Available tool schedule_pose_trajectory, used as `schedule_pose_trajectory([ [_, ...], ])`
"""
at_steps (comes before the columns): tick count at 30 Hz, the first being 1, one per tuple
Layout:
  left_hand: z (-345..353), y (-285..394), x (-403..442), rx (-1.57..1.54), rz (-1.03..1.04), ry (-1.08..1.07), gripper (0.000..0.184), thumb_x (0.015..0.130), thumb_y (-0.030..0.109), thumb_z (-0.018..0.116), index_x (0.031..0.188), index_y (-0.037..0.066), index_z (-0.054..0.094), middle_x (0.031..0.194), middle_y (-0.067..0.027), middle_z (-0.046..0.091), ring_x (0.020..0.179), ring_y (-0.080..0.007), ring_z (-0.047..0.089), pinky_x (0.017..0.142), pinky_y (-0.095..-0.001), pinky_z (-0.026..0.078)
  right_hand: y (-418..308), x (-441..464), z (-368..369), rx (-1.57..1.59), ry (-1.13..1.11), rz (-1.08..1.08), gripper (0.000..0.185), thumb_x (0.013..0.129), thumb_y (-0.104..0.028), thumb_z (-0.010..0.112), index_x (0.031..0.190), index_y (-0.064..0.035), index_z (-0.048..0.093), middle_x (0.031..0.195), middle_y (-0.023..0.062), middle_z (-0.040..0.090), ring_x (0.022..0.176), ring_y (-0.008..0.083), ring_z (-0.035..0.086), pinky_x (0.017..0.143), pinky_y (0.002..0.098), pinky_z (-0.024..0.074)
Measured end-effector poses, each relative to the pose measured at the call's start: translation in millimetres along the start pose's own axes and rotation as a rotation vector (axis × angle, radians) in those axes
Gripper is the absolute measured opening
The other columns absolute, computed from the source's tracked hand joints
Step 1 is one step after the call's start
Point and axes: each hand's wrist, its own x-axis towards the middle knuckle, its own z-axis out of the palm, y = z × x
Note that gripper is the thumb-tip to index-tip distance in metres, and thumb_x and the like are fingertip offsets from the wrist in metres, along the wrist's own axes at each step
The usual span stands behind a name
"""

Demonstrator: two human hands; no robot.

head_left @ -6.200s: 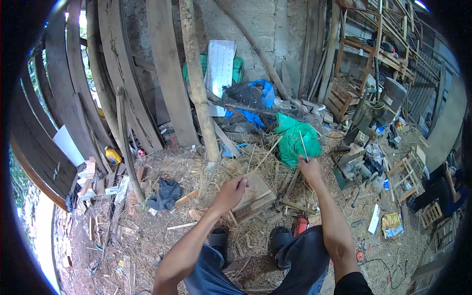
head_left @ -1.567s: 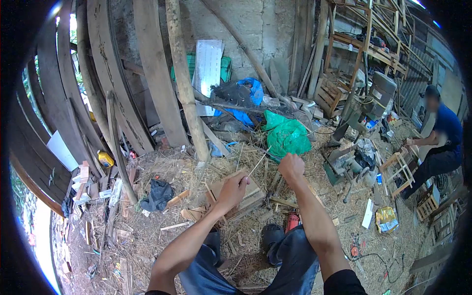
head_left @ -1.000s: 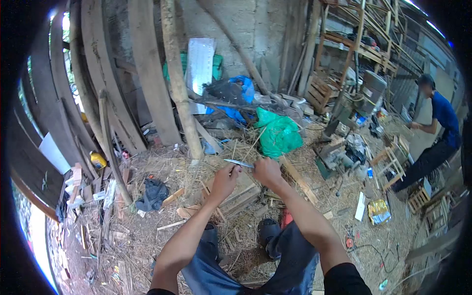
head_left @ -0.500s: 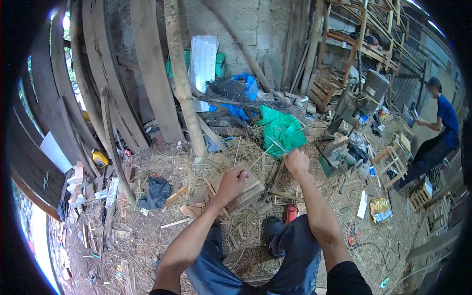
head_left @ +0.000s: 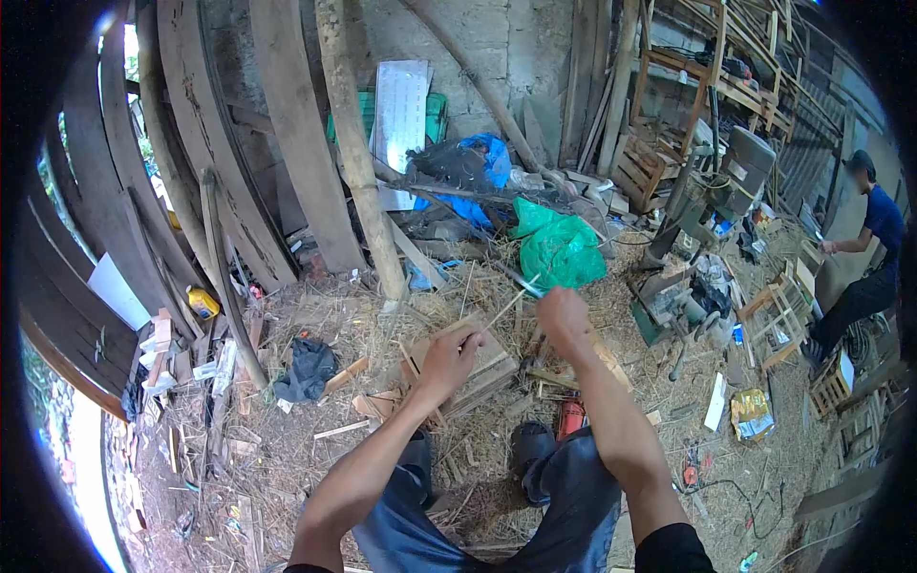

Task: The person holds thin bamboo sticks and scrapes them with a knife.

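Near the middle, my left hand (head_left: 451,360) is closed on a thin pale stick (head_left: 506,307) that slants up to the right. My right hand (head_left: 565,319), a little higher and further right, is wrapped round the handle of a knife (head_left: 523,284). The blade points up and left, close to the stick's upper end; whether they touch is hard to tell. Below and beyond my left hand lies a wooden block (head_left: 487,380) on the straw-covered ground. A green plastic bag (head_left: 562,250) lies behind my right hand.
A wooden post (head_left: 358,162) stands ahead. A black bag (head_left: 307,371) lies at left, a red object (head_left: 570,417) by my right foot. A machine (head_left: 726,177) stands at right, near wooden frames (head_left: 774,320). Another person (head_left: 871,239) is at far right.
Since half a second ago, my right hand has shifted slightly left with the knife, and the blade is lower. Earlier, the knife was close beside my left hand. The view has turned slightly right.
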Motion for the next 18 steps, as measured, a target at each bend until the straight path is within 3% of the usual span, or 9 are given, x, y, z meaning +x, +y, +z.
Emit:
schedule_pose_trajectory([
  [5, -7.5, 8.8, -1.8, 0.143, -0.117, -0.054, 0.018, 0.089, 0.016, 0.052, 0.094, 0.001, 0.062, 0.084, -0.0178, 0.063, 0.077, -0.0359, 0.061, 0.068, -0.0389, 0.047, 7.5, -15.4, 11.2, 0.018, 0.005, -0.149, 0.023, 0.077, -0.024, 0.060, 0.073, -0.0013, 0.067, 0.072, 0.0213, 0.064, 0.064, 0.0387, 0.064, 0.062, 0.0454, 0.0528],
  [7, -6.9, 12.1, -0.8, 0.095, -0.001, 0.113, 0.019, 0.089, 0.017, 0.052, 0.094, 0.002, 0.062, 0.085, -0.0197, 0.063, 0.078, -0.0383, 0.060, 0.068, -0.0419, 0.046, -8.9, -23.6, 4.1, 0.026, -0.025, -0.214, 0.024, 0.077, -0.024, 0.061, 0.073, -0.0011, 0.067, 0.072, 0.0216, 0.064, 0.066, 0.0388, 0.064, 0.063, 0.0453, 0.0530],
  [10, -9.4, 17.6, -1.4, 0.145, 0.002, 0.139, 0.019, 0.089, 0.018, 0.052, 0.095, 0.003, 0.062, 0.086, -0.0208, 0.062, 0.079, -0.0391, 0.059, 0.068, -0.0436, 0.046, -18.0, -25.6, -13.8, -0.002, -0.134, -0.225, 0.022, 0.080, -0.017, 0.053, 0.080, 0.0002, 0.066, 0.081, 0.0237, 0.065, 0.073, 0.0388, 0.065, 0.066, 0.0467, 0.0526],
  [13, -11.6, 15.6, -2.5, 0.164, -0.008, 0.150, 0.017, 0.089, 0.017, 0.054, 0.096, 0.003, 0.062, 0.081, -0.0208, 0.062, 0.075, -0.0383, 0.059, 0.065, -0.0406, 0.046, 2.5, -4.5, -16.3, 0.031, -0.129, 0.039, 0.024, 0.079, -0.020, 0.055, 0.081, 0.0010, 0.067, 0.080, 0.0240, 0.065, 0.076, 0.0379, 0.065, 0.066, 0.0457, 0.0531],
  [14, -13.0, 15.4, -3.7, 0.167, -0.010, 0.154, 0.017, 0.089, 0.017, 0.054, 0.096, 0.003, 0.062, 0.081, -0.0208, 0.062, 0.075, -0.0383, 0.059, 0.065, -0.0406, 0.046, 0.8, -7.0, -15.5, 0.034, -0.130, 0.034, 0.024, 0.079, -0.020, 0.055, 0.081, 0.0010, 0.067, 0.080, 0.0240, 0.065, 0.076, 0.0379, 0.065, 0.066, 0.0457, 0.0531],
  [16, -13.0, 20.3, -4.2, 0.203, -0.064, 0.054, 0.018, 0.089, 0.018, 0.054, 0.097, 0.004, 0.062, 0.081, -0.0209, 0.062, 0.075, -0.0382, 0.060, 0.065, -0.0408, 0.046, -2.3, -17.2, -14.4, 0.037, -0.118, -0.055, 0.024, 0.078, -0.021, 0.056, 0.077, 0.0003, 0.067, 0.078, 0.0230, 0.065, 0.073, 0.0373, 0.066, 0.065, 0.0451, 0.0533],
  [18, -3.1, 17.2, -6.0, 0.194, -0.004, 0.108, 0.018, 0.089, 0.019, 0.054, 0.097, 0.004, 0.062, 0.079, -0.0206, 0.062, 0.073, -0.0382, 0.060, 0.064, -0.0412, 0.045, -14.5, -27.3, -6.4, 0.079, -0.096, -0.176, 0.028, 0.077, -0.022, 0.057, 0.072, 0.0041, 0.066, 0.072, 0.0249, 0.063, 0.069, 0.0401, 0.063, 0.065, 0.0466, 0.0517],
])
